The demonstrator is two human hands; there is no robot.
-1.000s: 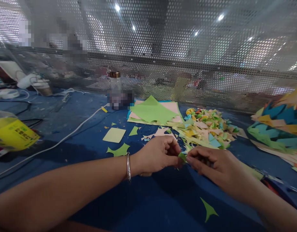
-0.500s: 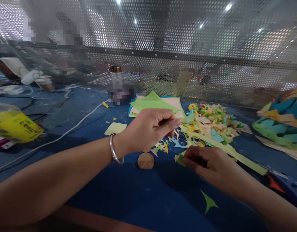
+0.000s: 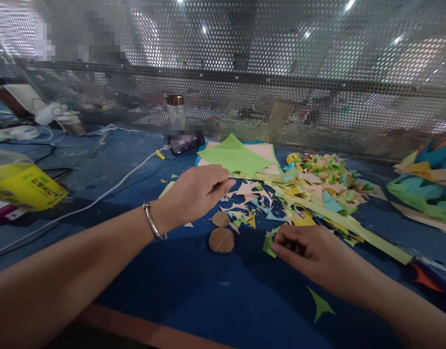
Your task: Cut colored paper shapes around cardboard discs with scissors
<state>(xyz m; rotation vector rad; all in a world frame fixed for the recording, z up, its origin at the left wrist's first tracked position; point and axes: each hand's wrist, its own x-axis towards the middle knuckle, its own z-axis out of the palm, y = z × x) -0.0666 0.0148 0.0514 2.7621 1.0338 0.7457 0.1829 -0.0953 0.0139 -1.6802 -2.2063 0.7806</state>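
My left hand, with a silver bangle at the wrist, hovers over the table with its fingers curled and thumb near the forefinger; anything between them is too hidden to make out. My right hand pinches a small piece of green paper low over the table. Between the hands lie a larger brown disc and, just behind it, a smaller brown disc. In front of my right hand lies a pointed green paper scrap.
Paper offcuts and a heap of small cut paper pieces lie behind my hands. Stacked coloured sheets, a phone and a bottle stand farther back. A white cable crosses the left; scissors lie right.
My left hand has moved left and now leaves the smaller brown disc in view. My right hand stays near the same place, with more of the green paper piece showing at its fingertips.
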